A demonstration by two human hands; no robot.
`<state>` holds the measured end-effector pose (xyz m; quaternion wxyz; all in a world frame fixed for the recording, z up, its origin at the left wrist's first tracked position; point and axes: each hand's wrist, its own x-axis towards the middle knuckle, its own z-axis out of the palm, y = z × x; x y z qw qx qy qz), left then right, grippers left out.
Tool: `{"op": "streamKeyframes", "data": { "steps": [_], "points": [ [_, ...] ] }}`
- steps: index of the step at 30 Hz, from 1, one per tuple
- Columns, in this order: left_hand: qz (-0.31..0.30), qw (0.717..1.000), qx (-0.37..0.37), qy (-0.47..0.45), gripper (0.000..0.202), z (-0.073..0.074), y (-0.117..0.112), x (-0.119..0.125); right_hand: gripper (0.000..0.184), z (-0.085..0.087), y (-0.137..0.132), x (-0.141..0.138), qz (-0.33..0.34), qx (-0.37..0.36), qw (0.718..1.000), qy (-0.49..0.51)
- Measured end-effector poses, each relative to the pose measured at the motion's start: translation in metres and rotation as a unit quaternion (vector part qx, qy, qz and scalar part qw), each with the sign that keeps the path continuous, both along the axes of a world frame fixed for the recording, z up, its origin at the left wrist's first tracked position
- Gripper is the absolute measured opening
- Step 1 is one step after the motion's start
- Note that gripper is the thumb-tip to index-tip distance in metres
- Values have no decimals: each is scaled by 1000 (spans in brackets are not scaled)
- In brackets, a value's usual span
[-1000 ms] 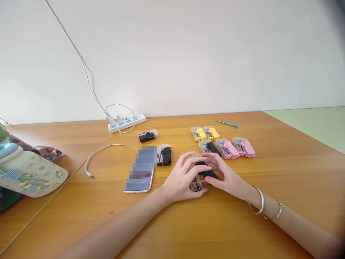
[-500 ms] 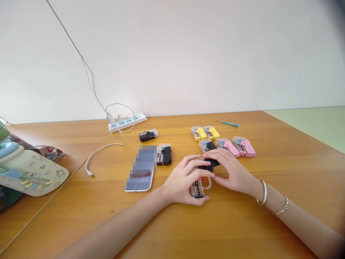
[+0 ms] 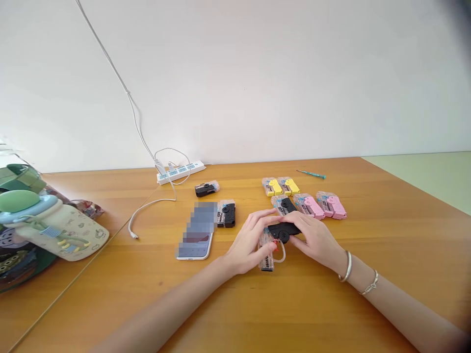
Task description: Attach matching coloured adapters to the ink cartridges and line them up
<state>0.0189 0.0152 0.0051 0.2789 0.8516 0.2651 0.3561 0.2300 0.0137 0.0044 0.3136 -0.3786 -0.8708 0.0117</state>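
Note:
Between my two hands is an unfolded toy water gun [image 3: 266,252] with a clear grip, a black barrel part, a curved trigger guard and a red trigger. My left hand [image 3: 247,245] curls around its left side, thumb by the red trigger and fingers reaching over the top. The black barrel part is in the grasp of my right hand [image 3: 314,238], fingers over it and thumb below. Just beyond lies a folded black water gun [image 3: 285,203], partly hidden by my hands. Two pink ones, such as the nearer pink water gun [image 3: 309,206], lie to its right.
Two yellow water guns [image 3: 273,187] lie farther back, near a teal screwdriver [image 3: 312,174]. Left of my hands are a black water gun [image 3: 227,214], another black water gun [image 3: 206,189] and a phone [image 3: 195,251]. A power strip [image 3: 182,171], white cable [image 3: 147,205] and bottle [image 3: 69,230] stand farther left.
My left thumb has moved from under the grip up to the red trigger, uncovering more of the grip. My right hand stays on the black barrel part. The view has shifted slightly left.

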Motion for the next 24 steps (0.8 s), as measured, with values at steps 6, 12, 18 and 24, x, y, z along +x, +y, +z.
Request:
{"op": "streamKeyframes", "data": {
  "steps": [6,12,18,24],
  "points": [
    [128,986,-93,45,25,6,-7,7,15,8,-5,-2,-24,118,991,-55],
    [135,975,-174,-41,26,4,-15,11,15,13,-12,-7,-57,105,990,-71],
    [130,950,-249,-135,29,0,-14,12,18,9,-15,-13,-105,41,991,-70],
    [39,876,-421,-230,39,2,-18,10,15,3,-11,-11,-117,-29,993,6]
  ]
}}
